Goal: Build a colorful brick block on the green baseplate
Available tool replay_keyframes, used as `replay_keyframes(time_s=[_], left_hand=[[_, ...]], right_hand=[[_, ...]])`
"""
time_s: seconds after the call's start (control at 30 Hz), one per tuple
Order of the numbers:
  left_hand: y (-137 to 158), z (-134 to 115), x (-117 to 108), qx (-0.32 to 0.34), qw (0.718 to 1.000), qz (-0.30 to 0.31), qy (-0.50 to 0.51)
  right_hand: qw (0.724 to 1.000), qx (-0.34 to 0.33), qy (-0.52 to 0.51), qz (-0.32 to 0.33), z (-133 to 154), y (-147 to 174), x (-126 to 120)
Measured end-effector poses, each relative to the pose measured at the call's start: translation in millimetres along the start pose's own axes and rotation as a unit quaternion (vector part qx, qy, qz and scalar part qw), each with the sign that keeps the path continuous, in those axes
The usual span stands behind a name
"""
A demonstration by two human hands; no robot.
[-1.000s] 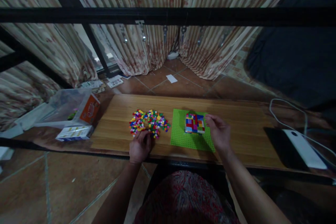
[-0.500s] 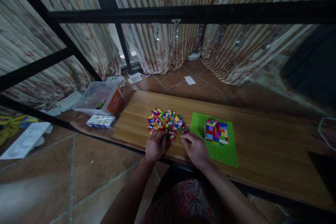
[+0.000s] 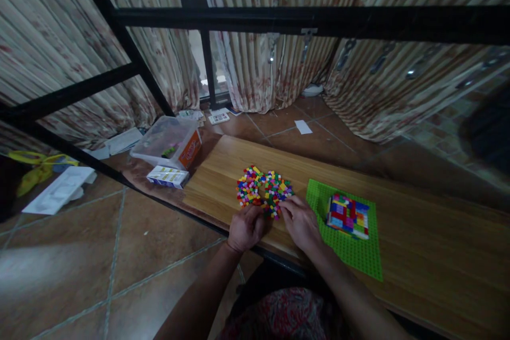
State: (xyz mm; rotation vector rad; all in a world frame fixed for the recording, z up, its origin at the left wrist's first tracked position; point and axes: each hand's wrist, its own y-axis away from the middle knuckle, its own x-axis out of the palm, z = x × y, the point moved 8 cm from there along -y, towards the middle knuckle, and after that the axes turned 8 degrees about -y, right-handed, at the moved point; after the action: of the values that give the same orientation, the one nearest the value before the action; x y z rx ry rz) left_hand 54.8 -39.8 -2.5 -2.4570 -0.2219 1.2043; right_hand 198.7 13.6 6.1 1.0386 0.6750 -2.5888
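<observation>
By the toy brick pile (image 3: 274, 187), the left hand (image 3: 244, 229) is seen at seven o'clock, the right hand (image 3: 302, 224) at four; whether fingers (image 3: 288, 205) are together can't be told.

bare forearms (image 3: 204, 281), a red-and-grey patterned garment (image 3: 289, 308), possibly dark trousers (image 3: 261, 280)

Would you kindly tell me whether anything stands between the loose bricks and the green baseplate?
The right hand does, partly: it lies at the near side, between the loose bricks and the green baseplate. Toward the far side, nothing visible intervenes, only a strip of wooden tabletop.
</observation>
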Motion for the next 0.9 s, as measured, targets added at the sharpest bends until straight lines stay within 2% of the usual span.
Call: replay_keyframes(time_s=[0.2, 0.4, 0.67, 0.9], left_hand=[[1, -1, 4, 0.009, 1.000, 0.003, -0.016], [2, -2, 4, 0.019, 0.999, 0.005, -0.025], [0, -2, 4, 0.021, 0.999, 0.004, -0.032], [1, 2, 6, 0.008, 0.999, 0.008, -0.032]], right_hand=[[0.999, 0.017, 0.041, -0.016, -12, -1, -18], [0.996, 0.029, 0.085, -0.004, -13, -18, -7], [0.994, 0.048, 0.095, 0.016, -24, -5, -14], [0.992, 0.060, 0.108, 0.030, -21, -8, -13]])
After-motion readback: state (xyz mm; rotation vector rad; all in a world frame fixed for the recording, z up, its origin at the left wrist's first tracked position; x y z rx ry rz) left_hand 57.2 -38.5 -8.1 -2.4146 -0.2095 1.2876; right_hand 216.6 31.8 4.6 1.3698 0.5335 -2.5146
